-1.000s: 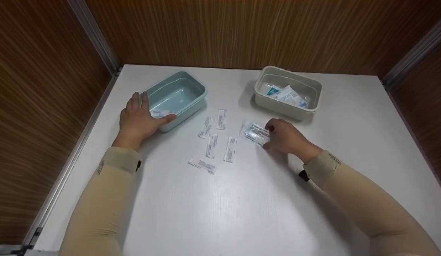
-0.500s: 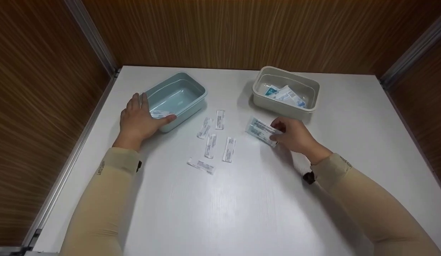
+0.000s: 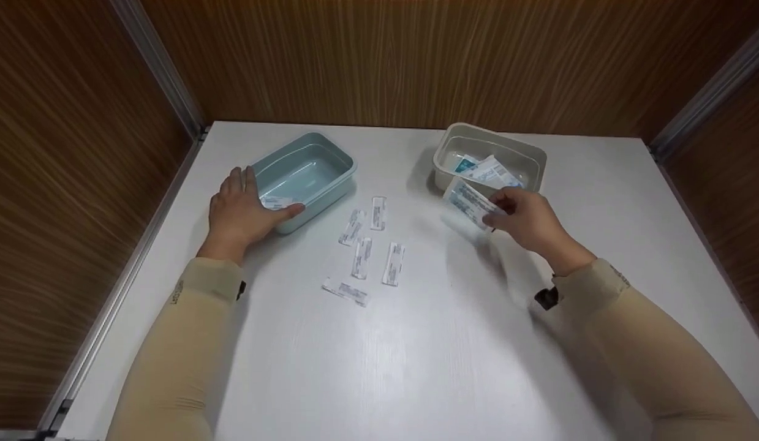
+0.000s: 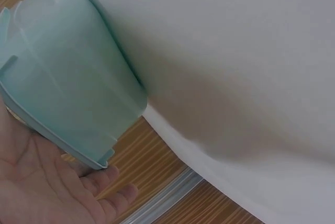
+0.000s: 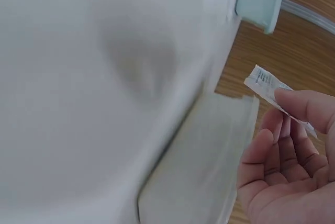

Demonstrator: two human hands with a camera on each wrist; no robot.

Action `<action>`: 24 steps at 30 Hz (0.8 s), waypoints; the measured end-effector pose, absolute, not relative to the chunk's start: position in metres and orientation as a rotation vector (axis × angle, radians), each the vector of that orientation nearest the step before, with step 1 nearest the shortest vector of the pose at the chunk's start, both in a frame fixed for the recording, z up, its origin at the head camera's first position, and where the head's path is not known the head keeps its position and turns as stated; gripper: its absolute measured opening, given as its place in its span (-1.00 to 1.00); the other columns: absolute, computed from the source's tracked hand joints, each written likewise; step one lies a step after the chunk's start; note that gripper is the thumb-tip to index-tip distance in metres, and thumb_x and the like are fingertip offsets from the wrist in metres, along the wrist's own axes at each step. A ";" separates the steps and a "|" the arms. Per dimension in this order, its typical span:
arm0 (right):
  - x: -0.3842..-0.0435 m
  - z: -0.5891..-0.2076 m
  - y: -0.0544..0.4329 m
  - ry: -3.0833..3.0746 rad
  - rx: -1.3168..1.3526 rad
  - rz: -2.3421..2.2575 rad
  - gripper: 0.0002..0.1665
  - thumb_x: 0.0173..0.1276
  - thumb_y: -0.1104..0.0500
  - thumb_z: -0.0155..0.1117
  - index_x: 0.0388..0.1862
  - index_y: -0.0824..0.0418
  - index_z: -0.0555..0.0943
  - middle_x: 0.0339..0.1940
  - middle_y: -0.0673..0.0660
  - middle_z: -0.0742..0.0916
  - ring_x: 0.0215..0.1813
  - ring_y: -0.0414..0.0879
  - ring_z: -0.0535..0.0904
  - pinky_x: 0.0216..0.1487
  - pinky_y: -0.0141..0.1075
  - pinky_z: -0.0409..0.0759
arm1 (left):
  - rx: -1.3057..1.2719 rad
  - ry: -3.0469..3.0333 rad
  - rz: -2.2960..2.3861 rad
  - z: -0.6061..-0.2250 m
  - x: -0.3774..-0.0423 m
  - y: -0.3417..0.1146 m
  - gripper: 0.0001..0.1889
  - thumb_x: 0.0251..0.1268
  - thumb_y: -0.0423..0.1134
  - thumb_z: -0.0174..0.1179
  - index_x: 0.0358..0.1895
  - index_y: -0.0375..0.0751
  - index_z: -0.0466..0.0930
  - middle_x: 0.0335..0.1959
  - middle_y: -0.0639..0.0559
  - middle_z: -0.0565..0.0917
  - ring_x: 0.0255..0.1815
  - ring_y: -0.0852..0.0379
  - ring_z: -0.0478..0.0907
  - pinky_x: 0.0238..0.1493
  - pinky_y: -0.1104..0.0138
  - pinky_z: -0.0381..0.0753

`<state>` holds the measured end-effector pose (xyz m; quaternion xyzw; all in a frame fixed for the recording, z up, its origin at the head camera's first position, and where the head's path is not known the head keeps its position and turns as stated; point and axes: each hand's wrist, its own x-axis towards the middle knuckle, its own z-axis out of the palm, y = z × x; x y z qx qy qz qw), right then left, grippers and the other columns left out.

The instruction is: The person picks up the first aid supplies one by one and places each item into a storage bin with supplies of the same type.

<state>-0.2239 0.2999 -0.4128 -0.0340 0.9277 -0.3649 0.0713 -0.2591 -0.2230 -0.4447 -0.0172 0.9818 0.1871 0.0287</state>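
Observation:
In the head view my right hand (image 3: 529, 223) pinches a flat white sachet (image 3: 471, 202) with blue-green print between thumb and fingers. The sachet is raised, overlapping the near wall of the beige bin (image 3: 532, 153) in that view. Thumb on top, the same sachet (image 5: 269, 85) shows in the right wrist view. My left hand (image 3: 238, 211) rests at the near-left corner of the pale blue bin (image 3: 333, 193), fingers extended along its outer side and thumb over the near rim. White packets (image 3: 275, 202) lie inside that bin, partly hidden by my hand.
Several narrow white printed strips (image 3: 362, 257) lie scattered on the white table (image 3: 379, 367) between the bins. Flat packets (image 3: 492, 171) with blue and teal print lie in the beige bin. Wood-grain panels (image 3: 379, 61) stand behind the table and on both sides.
My right hand has lifted the sachet from the table and carried it right and away from me, toward the beige bin. My left hand stays on the blue bin.

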 end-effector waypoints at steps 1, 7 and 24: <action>-0.226 -0.408 0.302 2.792 -0.080 -1.113 -0.60 0.63 0.15 0.47 0.32 0.27 0.69 0.18 0.25 0.74 0.14 0.04 0.56 -0.01 -0.35 0.60 | -0.053 3.029 0.580 -0.444 -0.259 -0.223 0.58 0.22 0.76 0.21 0.87 -0.39 -0.32 0.89 -0.50 -0.20 0.92 -0.50 -0.17 0.85 -0.42 -0.04; -0.242 -0.387 0.321 2.819 0.025 -1.224 -0.52 0.63 0.11 0.47 0.37 0.33 0.67 0.29 0.27 0.74 0.18 -0.03 0.59 -0.09 -0.56 0.60 | -0.062 3.016 0.580 -0.443 -0.258 -0.222 0.58 0.21 0.77 0.20 0.87 -0.39 -0.33 0.90 -0.49 -0.22 0.92 -0.50 -0.19 0.85 -0.42 -0.06; -0.298 -0.380 0.356 2.700 0.329 -1.339 -0.42 0.65 -0.08 0.45 0.45 0.20 0.63 0.30 -0.02 0.72 0.23 -0.16 0.58 0.31 -0.20 0.66 | -0.060 3.036 0.541 -0.444 -0.262 -0.222 0.58 0.20 0.77 0.21 0.87 -0.39 -0.30 0.89 -0.49 -0.14 0.91 -0.48 -0.10 0.84 -0.40 0.03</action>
